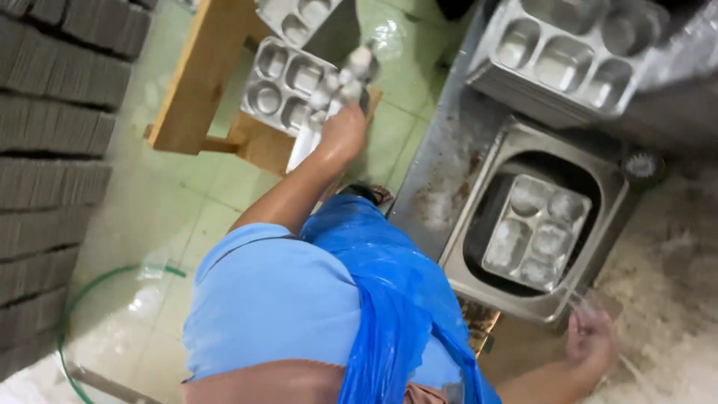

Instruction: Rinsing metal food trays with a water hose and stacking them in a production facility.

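My left hand is stretched out to the upper left and grips a metal compartment tray, blurred with motion. It holds the tray tilted over a stack of the same trays on a wooden stand. My right hand hovers at the near right corner of a steel sink, wet, with its fingers apart and nothing clearly in them. Inside the sink lies another compartment tray covered in foam. I wear a blue shirt and a blue plastic apron.
A tall stack of clean trays stands on the steel counter behind the sink. Dark grey stacked rows fill the left edge. A green hose curves over the wet tiled floor. Foam covers the surface at the lower right.
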